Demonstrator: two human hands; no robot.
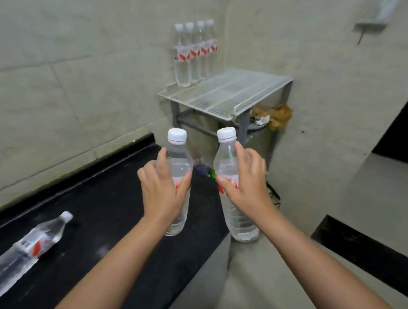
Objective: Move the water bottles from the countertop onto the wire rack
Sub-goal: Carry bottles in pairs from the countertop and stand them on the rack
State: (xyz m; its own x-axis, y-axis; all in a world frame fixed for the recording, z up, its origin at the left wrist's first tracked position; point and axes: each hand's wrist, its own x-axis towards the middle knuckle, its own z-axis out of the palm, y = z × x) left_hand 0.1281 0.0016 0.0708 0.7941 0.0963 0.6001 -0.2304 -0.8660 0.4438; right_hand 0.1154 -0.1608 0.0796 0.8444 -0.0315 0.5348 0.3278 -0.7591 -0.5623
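Above the countertop (115, 197), each hand's grip wraps one upright bottle mid-body

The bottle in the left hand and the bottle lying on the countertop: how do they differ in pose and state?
The bottle in the left hand is upright and lifted, in the grip of the left hand; the bottle lying on the countertop rests on its side, touched by no hand. The held one has its cap at the top; the lying one points its cap toward the wall. Both are clear, white-capped, with red and white labels.
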